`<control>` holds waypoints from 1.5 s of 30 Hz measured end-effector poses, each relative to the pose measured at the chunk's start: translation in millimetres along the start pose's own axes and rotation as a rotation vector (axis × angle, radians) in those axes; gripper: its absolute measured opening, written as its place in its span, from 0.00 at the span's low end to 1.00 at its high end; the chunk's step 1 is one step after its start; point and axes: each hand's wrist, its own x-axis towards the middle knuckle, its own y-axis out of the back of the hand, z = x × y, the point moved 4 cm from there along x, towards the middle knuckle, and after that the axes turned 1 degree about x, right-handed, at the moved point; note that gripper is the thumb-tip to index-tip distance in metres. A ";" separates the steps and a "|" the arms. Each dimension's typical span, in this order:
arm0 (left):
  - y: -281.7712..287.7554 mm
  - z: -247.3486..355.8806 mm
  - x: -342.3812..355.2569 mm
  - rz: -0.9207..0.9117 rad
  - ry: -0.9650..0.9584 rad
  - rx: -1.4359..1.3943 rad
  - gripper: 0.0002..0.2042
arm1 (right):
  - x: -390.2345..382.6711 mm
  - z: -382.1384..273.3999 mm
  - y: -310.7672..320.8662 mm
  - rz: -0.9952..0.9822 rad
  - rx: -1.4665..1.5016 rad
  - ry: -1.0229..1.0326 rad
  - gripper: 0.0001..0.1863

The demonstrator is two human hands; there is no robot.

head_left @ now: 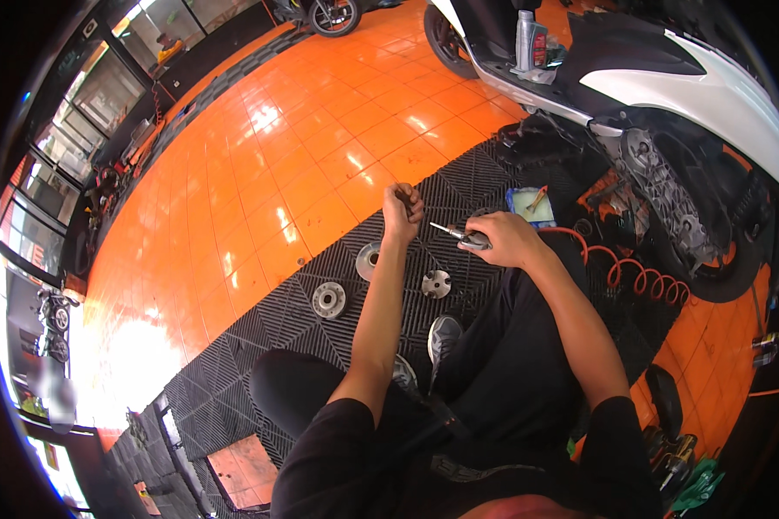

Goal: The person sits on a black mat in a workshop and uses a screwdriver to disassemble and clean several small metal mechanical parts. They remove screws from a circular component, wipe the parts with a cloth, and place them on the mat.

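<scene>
My right hand is wrapped round an air blow gun, whose thin nozzle points left toward my other hand. Curled closed, my left hand seems to hold a small dark piece that the fingers mostly hide. Below the hands, on the black ribbed mat, lie a round metal hub, a pulley disc partly covered by my left forearm, and a smaller round metal plate. Beyond my right hand sits a shallow tray of pale liquid with a brush across it.
A red coiled air hose runs right behind my right knee. The white scooter stands at the right with its drive housing exposed. Bottles rest on its footboard. Orange tiles spread left of the mat; tools lie at lower right.
</scene>
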 end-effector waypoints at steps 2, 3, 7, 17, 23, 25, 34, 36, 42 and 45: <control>8.9 -2.4 3.3 -0.019 0.016 0.002 0.17 | 0.7 -3.9 -2.9 -0.010 0.014 0.016 0.18; 11.7 -6.1 5.7 -0.025 0.016 -0.015 0.16 | 2.0 -2.5 -0.7 -0.008 0.007 0.021 0.18; 7.5 -11.5 9.4 -0.071 -0.009 -0.068 0.13 | 1.1 -1.3 1.1 0.004 0.017 -0.007 0.16; 8.5 -7.1 6.5 -0.043 -0.001 -0.123 0.17 | -0.9 0.5 1.5 -0.013 -0.002 -0.037 0.18; 20.2 -6.1 5.2 0.032 0.011 -0.011 0.24 | -0.7 2.1 -4.1 0.017 -0.012 -0.012 0.16; 13.0 -4.8 2.4 0.092 -0.009 0.035 0.26 | 0.0 3.1 -1.8 -0.019 -0.011 -0.044 0.16; 4.8 -7.3 -5.6 0.088 0.003 -0.043 0.23 | -3.2 0.5 0.3 -0.013 -0.014 -0.048 0.16; 4.5 -9.9 -2.3 0.040 0.029 -0.083 0.21 | -3.2 3.3 -1.5 -0.010 -0.015 -0.051 0.16; 16.5 -6.2 8.0 -0.016 0.086 -0.128 0.15 | -1.8 7.5 -6.3 0.040 -0.028 -0.037 0.15; 11.4 -5.0 7.6 0.007 0.058 -0.093 0.14 | -3.2 12.1 -2.1 0.115 -0.077 -0.068 0.15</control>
